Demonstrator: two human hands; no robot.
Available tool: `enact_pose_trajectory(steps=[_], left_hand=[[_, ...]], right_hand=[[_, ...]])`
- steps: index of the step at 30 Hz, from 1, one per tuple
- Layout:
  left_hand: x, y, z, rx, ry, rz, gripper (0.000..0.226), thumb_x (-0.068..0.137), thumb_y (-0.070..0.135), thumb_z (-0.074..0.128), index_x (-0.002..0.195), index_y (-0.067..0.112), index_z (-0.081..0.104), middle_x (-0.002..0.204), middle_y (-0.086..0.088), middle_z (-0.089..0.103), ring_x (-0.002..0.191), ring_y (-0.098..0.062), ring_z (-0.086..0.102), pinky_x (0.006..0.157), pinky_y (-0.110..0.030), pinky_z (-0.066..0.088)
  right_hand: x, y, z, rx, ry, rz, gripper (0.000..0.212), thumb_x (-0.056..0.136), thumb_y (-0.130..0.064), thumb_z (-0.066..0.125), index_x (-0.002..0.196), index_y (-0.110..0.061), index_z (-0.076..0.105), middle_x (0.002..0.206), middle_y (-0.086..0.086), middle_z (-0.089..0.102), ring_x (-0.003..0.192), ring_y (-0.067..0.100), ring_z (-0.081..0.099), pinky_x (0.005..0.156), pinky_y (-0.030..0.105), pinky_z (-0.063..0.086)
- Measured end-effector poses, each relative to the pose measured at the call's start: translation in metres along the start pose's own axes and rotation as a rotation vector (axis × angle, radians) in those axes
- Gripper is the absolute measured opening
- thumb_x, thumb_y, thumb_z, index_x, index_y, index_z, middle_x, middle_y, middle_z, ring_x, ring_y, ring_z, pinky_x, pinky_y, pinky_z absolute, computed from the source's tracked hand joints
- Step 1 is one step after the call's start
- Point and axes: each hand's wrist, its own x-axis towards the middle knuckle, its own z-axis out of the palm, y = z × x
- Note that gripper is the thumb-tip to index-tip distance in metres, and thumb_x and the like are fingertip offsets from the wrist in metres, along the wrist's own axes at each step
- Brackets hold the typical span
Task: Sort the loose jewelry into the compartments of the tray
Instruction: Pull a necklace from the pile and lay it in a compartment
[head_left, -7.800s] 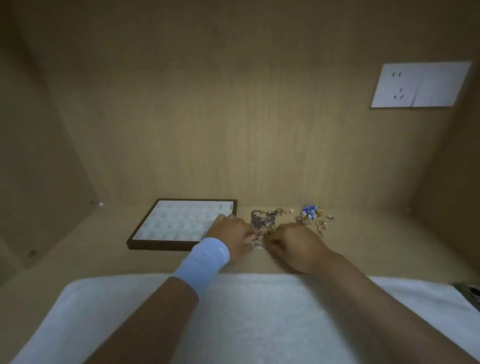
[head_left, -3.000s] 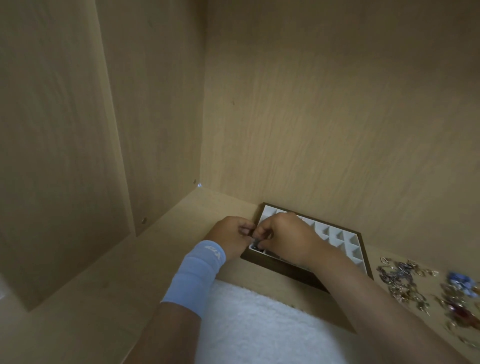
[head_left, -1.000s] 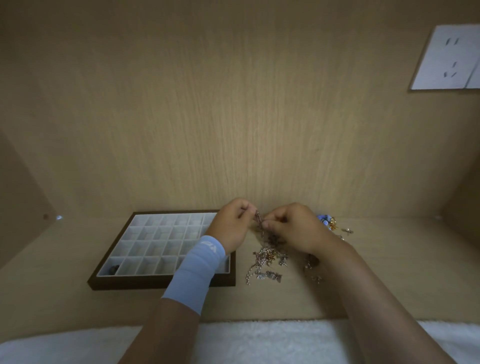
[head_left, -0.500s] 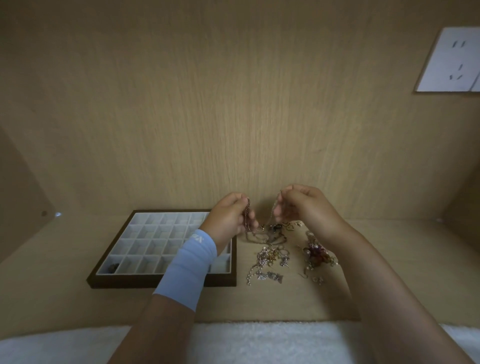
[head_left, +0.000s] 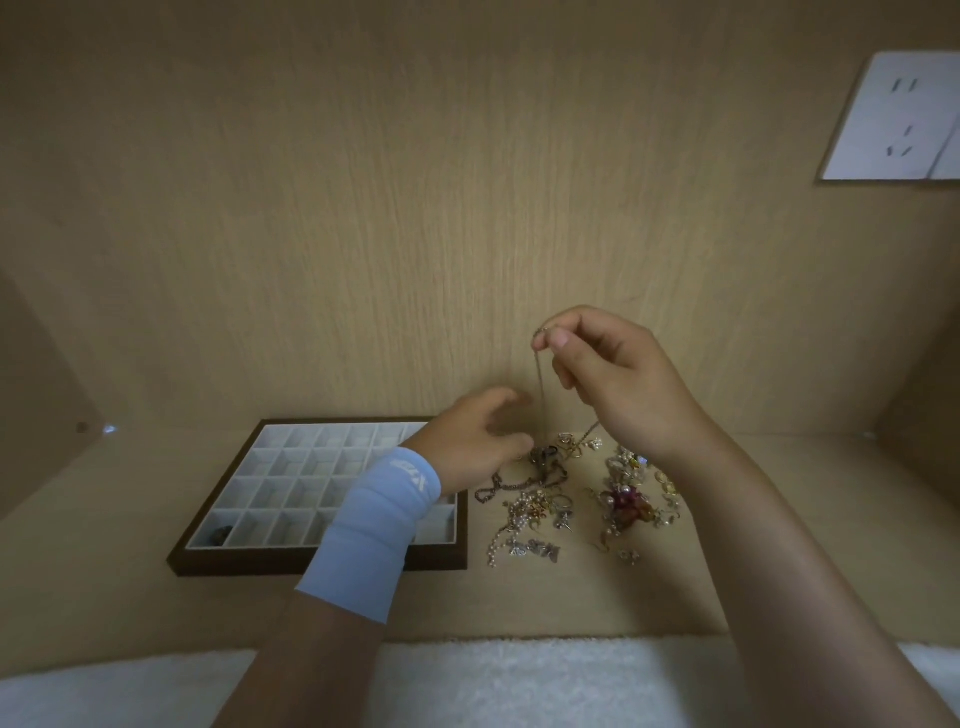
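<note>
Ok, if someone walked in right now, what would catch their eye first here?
The raised right hand, pinching a thin chain that hangs down to the jewelry pile on the shelf. Left of the pile sits the white-celled tray, with one dark piece in its near-left corner cell; the left hand, blurred, reaches toward the pile.

Light wood-grain back wall (head_left: 363, 234), matching shelf (head_left: 779, 545); white socket plate (head_left: 893, 124) upper rt; white towel (head_left: 519, 680) front; dim.
</note>
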Motion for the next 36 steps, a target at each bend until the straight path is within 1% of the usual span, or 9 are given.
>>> enact_pose_trajectory(steps=[5, 11, 14, 17, 23, 26, 29, 32, 36], left_hand=[[-0.007, 0.017, 0.000, -0.332, -0.046, 0.126, 0.011, 0.093, 0.017, 0.061, 0.098, 0.009, 0.068, 0.089, 0.001, 0.073, 0.087, -0.013, 0.068, 0.087, -0.027, 0.052], [-0.009, 0.012, -0.011, -0.348, 0.114, 0.058, 0.014, 0.095, 0.024, 0.057, 0.094, 0.013, 0.067, 0.060, 0.014, 0.057, 0.048, -0.004, 0.053, 0.072, -0.038, 0.057], [-0.014, 0.017, -0.026, -0.445, 0.217, 0.096, 0.014, 0.096, 0.022, 0.056, 0.092, 0.017, 0.067, 0.055, 0.005, 0.040, 0.046, -0.011, 0.037, 0.048, -0.027, 0.041], [-0.018, 0.020, -0.038, -0.545, 0.280, 0.128, 0.013, 0.095, 0.020, 0.057, 0.088, 0.016, 0.067, 0.055, 0.004, 0.034, 0.050, -0.013, 0.026, 0.045, -0.023, 0.022], [-0.020, 0.023, -0.044, -0.395, 0.463, 0.249, 0.009, 0.091, 0.016, 0.064, 0.087, 0.013, 0.071, 0.051, 0.007, 0.044, 0.047, -0.006, 0.032, 0.048, -0.016, 0.032], [-0.020, 0.025, -0.047, -0.215, 0.578, 0.337, 0.009, 0.091, 0.017, 0.064, 0.087, 0.011, 0.069, 0.055, -0.003, 0.038, 0.052, -0.009, 0.036, 0.057, -0.024, 0.038], [-0.023, 0.026, -0.053, -0.140, 0.700, 0.372, 0.011, 0.094, 0.019, 0.059, 0.087, 0.013, 0.064, 0.052, 0.005, 0.036, 0.050, -0.008, 0.034, 0.055, -0.023, 0.037], [-0.022, 0.022, -0.057, -0.182, 0.680, 0.297, 0.013, 0.097, 0.019, 0.052, 0.085, 0.016, 0.057, 0.050, 0.010, 0.038, 0.051, -0.010, 0.036, 0.051, -0.024, 0.034], [-0.023, 0.022, -0.059, -0.469, 0.492, 0.147, 0.022, 0.098, 0.011, 0.042, 0.077, 0.014, 0.049, 0.053, 0.000, 0.048, 0.041, -0.013, 0.035, 0.042, -0.022, 0.027]], right_hand=[[0.001, -0.011, -0.004, 0.015, 0.032, -0.105, 0.017, 0.102, -0.012, 0.053, 0.097, -0.016, 0.069, 0.064, -0.021, 0.057, 0.060, -0.001, 0.050, 0.059, 0.009, 0.039], [0.000, -0.008, -0.018, -0.225, 0.178, -0.067, 0.016, 0.099, -0.027, 0.057, 0.089, -0.028, 0.070, 0.061, -0.013, 0.055, 0.053, 0.003, 0.043, 0.056, 0.025, 0.038], [-0.002, -0.002, -0.029, -0.569, 0.153, 0.041, 0.018, 0.095, -0.038, 0.056, 0.086, -0.030, 0.069, 0.054, -0.015, 0.052, 0.053, 0.005, 0.047, 0.056, 0.026, 0.033], [-0.003, 0.003, -0.035, -0.843, 0.056, 0.179, 0.017, 0.092, -0.045, 0.058, 0.084, -0.032, 0.066, 0.061, -0.011, 0.060, 0.066, 0.005, 0.056, 0.057, 0.026, 0.034], [-0.003, 0.021, -0.033, -0.999, -0.104, 0.460, 0.026, 0.095, -0.048, 0.053, 0.095, -0.030, 0.071, 0.086, -0.007, 0.069, 0.087, 0.021, 0.065, 0.068, 0.030, 0.044], [-0.002, 0.025, -0.031, -0.882, -0.240, 0.619, 0.051, 0.099, -0.059, 0.042, 0.088, -0.021, 0.074, 0.077, -0.004, 0.076, 0.067, 0.013, 0.067, 0.077, 0.033, 0.053], [-0.004, 0.019, -0.028, -0.532, -0.337, 0.672, 0.062, 0.102, -0.056, 0.036, 0.085, -0.012, 0.077, 0.066, 0.006, 0.075, 0.034, 0.009, 0.044, 0.052, 0.024, 0.043], [-0.005, 0.009, -0.022, -0.238, -0.264, 0.559, 0.063, 0.104, -0.051, 0.036, 0.078, -0.008, 0.074, 0.068, 0.011, 0.073, 0.043, 0.017, 0.042, 0.044, 0.021, 0.035], [0.000, 0.001, -0.005, -0.120, -0.084, 0.338, 0.054, 0.105, -0.047, 0.034, 0.081, -0.017, 0.071, 0.087, 0.000, 0.077, 0.069, 0.018, 0.063, 0.068, 0.031, 0.048]])
